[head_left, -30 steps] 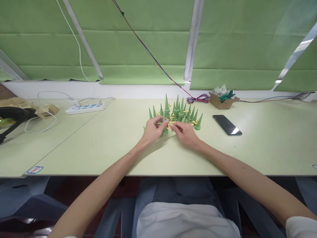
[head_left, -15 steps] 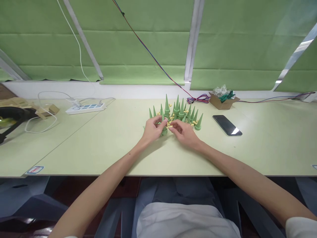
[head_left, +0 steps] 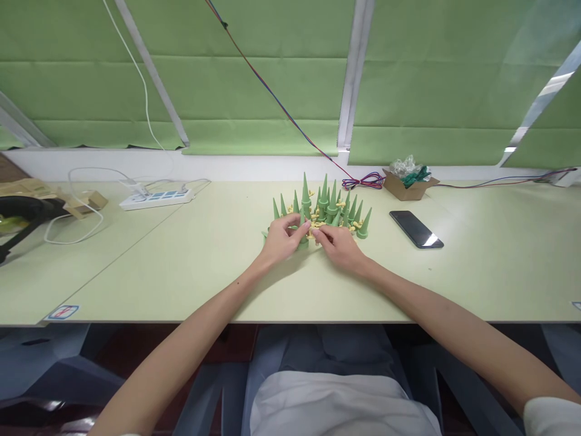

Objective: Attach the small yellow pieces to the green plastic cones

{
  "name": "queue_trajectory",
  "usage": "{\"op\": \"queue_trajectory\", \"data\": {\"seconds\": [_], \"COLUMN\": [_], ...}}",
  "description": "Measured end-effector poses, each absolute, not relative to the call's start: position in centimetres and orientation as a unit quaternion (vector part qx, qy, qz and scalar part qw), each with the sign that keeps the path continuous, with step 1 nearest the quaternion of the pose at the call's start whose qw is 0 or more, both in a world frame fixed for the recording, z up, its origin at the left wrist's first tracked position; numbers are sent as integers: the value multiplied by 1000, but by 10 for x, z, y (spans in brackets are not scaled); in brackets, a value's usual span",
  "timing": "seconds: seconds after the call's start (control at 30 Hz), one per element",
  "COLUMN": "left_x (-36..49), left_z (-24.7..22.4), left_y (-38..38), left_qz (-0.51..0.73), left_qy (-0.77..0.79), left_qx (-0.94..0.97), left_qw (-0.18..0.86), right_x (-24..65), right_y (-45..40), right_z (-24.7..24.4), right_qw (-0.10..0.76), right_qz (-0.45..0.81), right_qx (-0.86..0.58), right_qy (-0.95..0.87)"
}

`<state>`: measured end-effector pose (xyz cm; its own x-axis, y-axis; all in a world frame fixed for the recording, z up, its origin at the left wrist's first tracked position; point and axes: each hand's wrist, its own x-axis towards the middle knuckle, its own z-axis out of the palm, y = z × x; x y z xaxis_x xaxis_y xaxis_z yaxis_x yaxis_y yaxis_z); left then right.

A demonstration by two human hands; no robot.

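Note:
Near the middle of the table, my left hand [head_left: 282, 238] is closed around a green cone [head_left: 303, 242] that stands point up. My right hand [head_left: 342, 245] is pinched beside it, its fingertips on a small yellow piece [head_left: 311, 232] next to that cone; the piece is partly hidden by the fingers. The two hands nearly meet. Just behind them several more green cones [head_left: 323, 203] stand close together, most of them upright, some stacked. Small yellow figure-like pieces [head_left: 341, 204] lie among these cones, too small to make out well.
A black phone [head_left: 416, 229] lies right of the cones. Behind it stands a small cardboard box [head_left: 405, 190] with clear plastic and green stuff, near a coiled red-blue wire [head_left: 363, 180]. A white power strip [head_left: 157, 198] and a black object [head_left: 29, 218] are on the left.
My right fingertips have moved slightly right and closed tighter. My left hand has shifted a little right with the green cone.

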<state>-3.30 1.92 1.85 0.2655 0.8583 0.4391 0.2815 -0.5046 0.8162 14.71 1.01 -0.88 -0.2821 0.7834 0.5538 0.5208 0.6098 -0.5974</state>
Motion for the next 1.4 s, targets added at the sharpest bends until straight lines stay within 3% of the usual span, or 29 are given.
{"op": "queue_trajectory", "data": {"seconds": [0.37,0.8,1.4], "left_x": [-32,-33,-31], "left_z": [18,19,19], "left_y": [21,19,19], "left_qz": [493,467,478], "left_qy": [416,396,404], "left_qx": [701,727,719], "left_qw": [304,310,302], "right_x": [147,147,148], "right_y": [4,8,7], "right_z": [-6,-5,-6], "right_qw": [437,417,426], "right_qz": [228,172,215], "right_qx": [-390,-409,-375], "right_qy": [-778,-793,-795]}}
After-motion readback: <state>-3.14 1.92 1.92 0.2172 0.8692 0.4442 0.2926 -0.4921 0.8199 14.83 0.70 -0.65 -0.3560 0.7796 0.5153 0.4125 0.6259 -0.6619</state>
